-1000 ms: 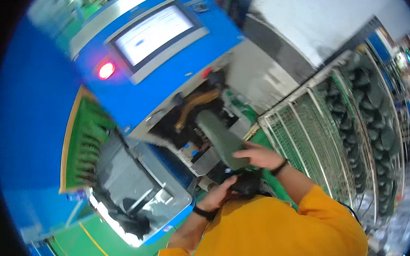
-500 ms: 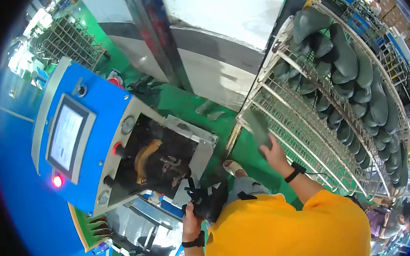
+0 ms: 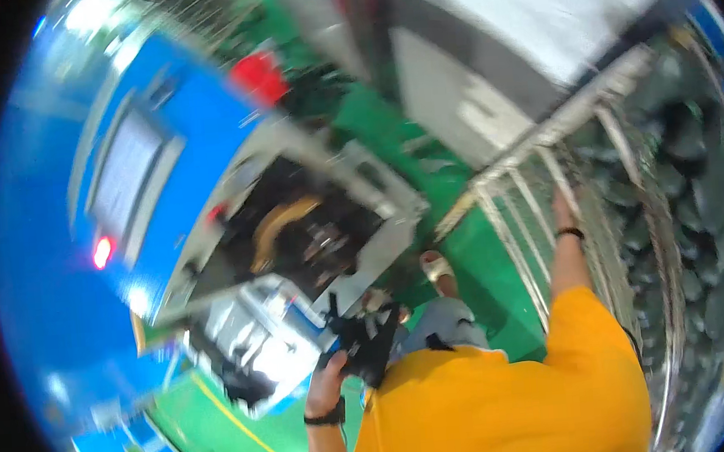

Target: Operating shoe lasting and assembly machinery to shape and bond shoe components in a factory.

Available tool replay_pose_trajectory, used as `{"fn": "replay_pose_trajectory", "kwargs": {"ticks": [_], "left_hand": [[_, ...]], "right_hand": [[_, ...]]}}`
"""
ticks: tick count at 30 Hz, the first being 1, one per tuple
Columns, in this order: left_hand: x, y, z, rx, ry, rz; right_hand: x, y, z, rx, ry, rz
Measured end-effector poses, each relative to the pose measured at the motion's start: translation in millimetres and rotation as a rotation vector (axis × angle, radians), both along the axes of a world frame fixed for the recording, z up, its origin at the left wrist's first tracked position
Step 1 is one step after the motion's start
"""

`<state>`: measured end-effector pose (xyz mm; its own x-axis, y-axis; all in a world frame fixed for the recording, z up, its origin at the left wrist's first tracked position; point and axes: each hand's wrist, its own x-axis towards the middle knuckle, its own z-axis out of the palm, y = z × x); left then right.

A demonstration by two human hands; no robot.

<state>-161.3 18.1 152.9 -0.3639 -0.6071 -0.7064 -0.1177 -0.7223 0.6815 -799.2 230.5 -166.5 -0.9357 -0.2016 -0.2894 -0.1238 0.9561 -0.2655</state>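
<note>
My left hand (image 3: 326, 377) is closed round a black shoe upper (image 3: 369, 341) with loose strap-like parts, held in front of my waist. My right arm stretches out to a pale metal rack (image 3: 494, 169). My right hand (image 3: 563, 208) is among the rack's bars, with its fingers hidden and smeared by motion, so what it holds does not show. Many dark green shoe lasts (image 3: 690, 200) fill the rack to the right of that hand.
On my left stands a blue machine (image 3: 191, 103) with a screen (image 3: 126, 172), a lit red lamp (image 3: 103, 251) and a dark recess holding a curved tan part (image 3: 281, 225). A red object (image 3: 260, 78) lies behind it. A grey-white panel (image 3: 485, 63) rises ahead.
My right hand has moved right and forward into the rack; the green shoe last it held no longer shows. The view has turned and blurred. My left hand still grips the black upper.
</note>
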Motion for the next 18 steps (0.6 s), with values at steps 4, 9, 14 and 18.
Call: {"fn": "replay_pose_trajectory", "kwargs": {"ticks": [4, 9, 14, 18], "left_hand": [[91.6, 11.2, 21.0, -0.061, -0.164, -0.090], [199.3, 50.9, 24.3, -0.164, -0.260, 0.175], [282.6, 57.6, -26.2, -0.451, -0.285, 0.551], [339.4, 43.7, -110.3, -0.843, -1.482, 0.149]], "right_hand": [[51.8, -10.4, 20.2, 0.148, 0.045, 0.314], [220.3, -128.3, 119.9, -0.474, -0.293, 0.296], [317.0, -241.6, 187.3, -0.524, -0.352, 0.912], [418.5, -294.7, 294.6, -0.796, -0.486, 1.145]]}}
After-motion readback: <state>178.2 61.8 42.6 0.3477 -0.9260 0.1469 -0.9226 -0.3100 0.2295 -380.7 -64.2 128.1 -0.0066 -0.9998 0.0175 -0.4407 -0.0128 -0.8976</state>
